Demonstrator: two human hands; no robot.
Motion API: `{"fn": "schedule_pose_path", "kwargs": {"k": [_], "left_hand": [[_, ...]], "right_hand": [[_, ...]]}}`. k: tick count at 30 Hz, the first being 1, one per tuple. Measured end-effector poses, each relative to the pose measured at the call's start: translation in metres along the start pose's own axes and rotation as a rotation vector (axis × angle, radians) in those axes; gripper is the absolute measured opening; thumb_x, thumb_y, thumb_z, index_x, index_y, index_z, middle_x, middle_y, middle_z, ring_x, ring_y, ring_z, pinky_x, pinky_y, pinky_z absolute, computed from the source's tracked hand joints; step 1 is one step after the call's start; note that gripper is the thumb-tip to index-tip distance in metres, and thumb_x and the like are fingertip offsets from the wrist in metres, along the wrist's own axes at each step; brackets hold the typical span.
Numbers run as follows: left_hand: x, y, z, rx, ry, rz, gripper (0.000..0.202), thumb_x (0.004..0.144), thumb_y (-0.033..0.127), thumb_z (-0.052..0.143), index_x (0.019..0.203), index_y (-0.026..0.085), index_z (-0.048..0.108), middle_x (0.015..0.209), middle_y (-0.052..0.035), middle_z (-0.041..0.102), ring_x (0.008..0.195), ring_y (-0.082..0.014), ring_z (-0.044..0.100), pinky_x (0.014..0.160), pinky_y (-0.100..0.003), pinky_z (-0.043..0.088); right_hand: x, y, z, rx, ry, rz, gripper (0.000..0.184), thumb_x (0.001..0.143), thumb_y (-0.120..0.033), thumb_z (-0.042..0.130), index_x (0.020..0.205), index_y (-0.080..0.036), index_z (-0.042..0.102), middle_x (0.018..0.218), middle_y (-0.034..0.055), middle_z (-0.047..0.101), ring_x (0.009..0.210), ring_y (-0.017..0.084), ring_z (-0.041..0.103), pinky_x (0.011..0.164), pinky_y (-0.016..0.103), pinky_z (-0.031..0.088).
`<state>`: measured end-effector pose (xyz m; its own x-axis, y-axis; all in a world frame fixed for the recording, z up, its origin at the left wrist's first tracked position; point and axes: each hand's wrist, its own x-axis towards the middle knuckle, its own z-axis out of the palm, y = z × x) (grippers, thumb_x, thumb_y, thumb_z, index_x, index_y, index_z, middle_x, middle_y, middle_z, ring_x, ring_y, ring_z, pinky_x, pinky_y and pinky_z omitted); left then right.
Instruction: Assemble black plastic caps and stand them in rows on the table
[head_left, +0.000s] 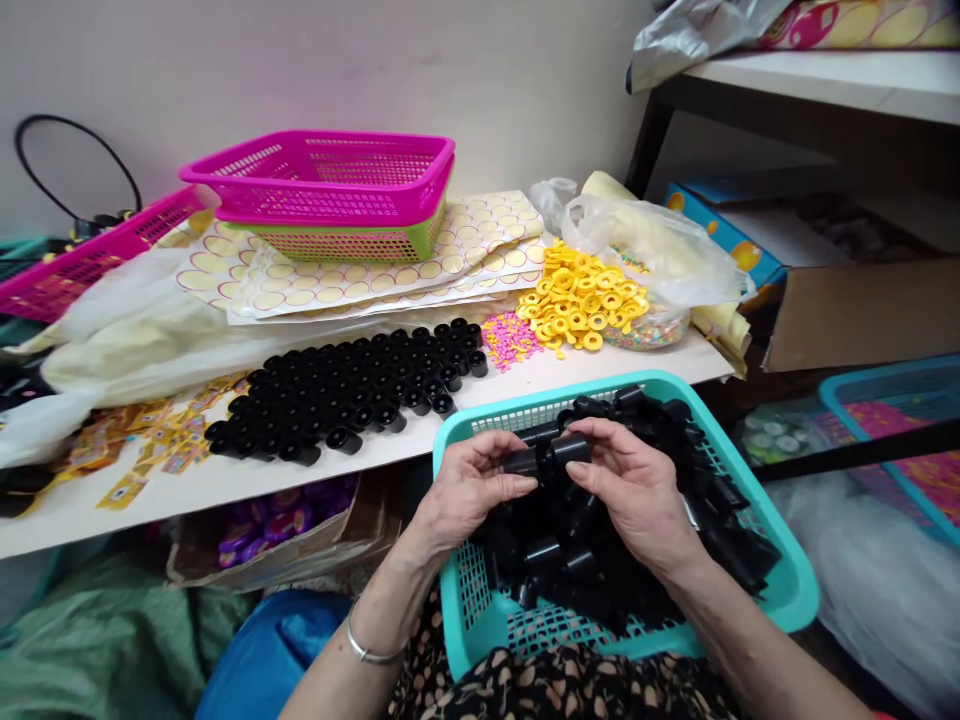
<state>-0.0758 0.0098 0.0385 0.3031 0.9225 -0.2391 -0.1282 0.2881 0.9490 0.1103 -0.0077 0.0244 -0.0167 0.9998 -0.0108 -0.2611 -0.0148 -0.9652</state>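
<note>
My left hand [472,485] and my right hand [634,490] meet over a teal basket [787,585] on my lap, full of small black plastic tubes [570,540]. Each hand pinches a black tube [544,455], the two pieces end to end between my fingertips. Several black caps [345,390] stand in rows on the white table [225,480] just beyond the basket.
Yellow rings [581,300] and pink beads [510,338] lie at the table's right, by a plastic bag [660,250]. Sticker sheets [465,250] carry stacked pink and green baskets [330,190]. A cardboard box [862,310] and another teal basket [900,440] sit right.
</note>
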Motion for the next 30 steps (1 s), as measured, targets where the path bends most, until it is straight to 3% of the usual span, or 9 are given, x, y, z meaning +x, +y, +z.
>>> {"fn": "schedule_pose_path", "kwargs": {"k": [6,9,11,14,17,20,23,26,30], "left_hand": [[0.001,-0.001,0.0,-0.048,-0.01,-0.02,0.031,0.058,0.017,0.082,0.086,0.013,0.069,0.072,0.0012,0.063,0.062,-0.0063,0.053,0.059,-0.017,0.041],[0.003,0.0,0.004,-0.087,-0.033,-0.021,0.029,0.059,0.015,0.081,0.086,0.014,0.071,0.072,0.0011,0.065,0.061,-0.0062,0.054,0.061,-0.018,0.042],[0.003,-0.001,0.006,-0.143,-0.067,-0.019,0.036,0.059,0.014,0.081,0.094,0.016,0.072,0.082,-0.0009,0.068,0.069,-0.0088,0.057,0.067,-0.02,0.045],[-0.001,-0.003,0.005,-0.183,-0.147,-0.017,0.047,0.059,0.013,0.08,0.105,0.02,0.07,0.093,-0.0029,0.068,0.082,-0.0138,0.06,0.077,-0.025,0.047],[-0.011,-0.005,-0.006,-0.125,-0.135,0.094,0.042,0.061,0.015,0.079,0.102,0.019,0.069,0.094,-0.0042,0.064,0.087,-0.016,0.058,0.08,-0.027,0.046],[-0.024,-0.012,-0.034,-0.005,0.116,0.332,0.036,0.057,0.018,0.082,0.091,0.016,0.069,0.097,-0.0059,0.059,0.092,-0.0175,0.055,0.083,-0.029,0.045],[-0.032,-0.031,-0.071,0.164,0.617,0.459,0.036,0.058,0.021,0.081,0.091,0.018,0.068,0.096,-0.004,0.058,0.088,-0.0152,0.055,0.077,-0.025,0.045],[-0.029,-0.054,-0.102,0.308,1.049,0.417,0.035,0.059,0.026,0.079,0.092,0.017,0.068,0.084,-0.0008,0.058,0.072,-0.0116,0.052,0.064,-0.023,0.043],[-0.012,-0.07,-0.116,0.425,1.223,0.363,0.031,0.062,0.029,0.073,0.09,0.015,0.067,0.074,0.0026,0.053,0.06,-0.009,0.047,0.058,-0.022,0.041]], "right_hand": [[-0.001,0.001,0.003,-0.123,-0.064,-0.075,0.03,0.074,-0.017,0.071,0.102,-0.026,0.065,0.097,-0.0003,0.063,0.085,0.014,0.062,0.073,0.024,0.052],[-0.004,0.004,0.003,-0.355,-0.084,-0.225,0.032,0.08,-0.02,0.066,0.111,-0.027,0.065,0.113,0.0035,0.062,0.104,0.018,0.06,0.091,0.031,0.05],[-0.007,0.003,0.002,-0.529,-0.2,-0.289,0.043,0.086,-0.026,0.059,0.129,-0.026,0.054,0.134,0.0065,0.053,0.125,0.021,0.047,0.107,0.038,0.038],[-0.011,-0.002,-0.002,-0.645,-0.458,-0.21,0.065,0.087,-0.044,0.054,0.145,-0.026,0.031,0.151,0.007,0.031,0.139,0.026,0.027,0.113,0.046,0.025],[-0.011,-0.005,-0.008,-0.659,-0.456,-0.059,0.068,0.087,-0.051,0.051,0.146,-0.031,0.025,0.151,0.0057,0.03,0.132,0.027,0.04,0.106,0.046,0.039],[-0.003,-0.003,-0.015,-0.681,-0.267,-0.044,0.053,0.087,-0.046,0.053,0.137,-0.033,0.04,0.142,0.0043,0.044,0.113,0.023,0.057,0.091,0.036,0.052],[0.005,0.002,-0.021,-0.729,-0.22,-0.127,0.038,0.083,-0.043,0.06,0.118,-0.029,0.057,0.125,0.0045,0.055,0.093,0.018,0.062,0.077,0.028,0.056],[0.01,0.008,-0.02,-0.788,-0.281,-0.132,0.031,0.084,-0.043,0.06,0.11,-0.026,0.06,0.117,0.0051,0.057,0.081,0.015,0.061,0.067,0.025,0.055],[0.015,0.01,-0.008,-0.912,-0.418,-0.142,0.025,0.087,-0.039,0.055,0.106,-0.023,0.058,0.114,0.0061,0.056,0.088,0.017,0.059,0.074,0.029,0.053]]}}
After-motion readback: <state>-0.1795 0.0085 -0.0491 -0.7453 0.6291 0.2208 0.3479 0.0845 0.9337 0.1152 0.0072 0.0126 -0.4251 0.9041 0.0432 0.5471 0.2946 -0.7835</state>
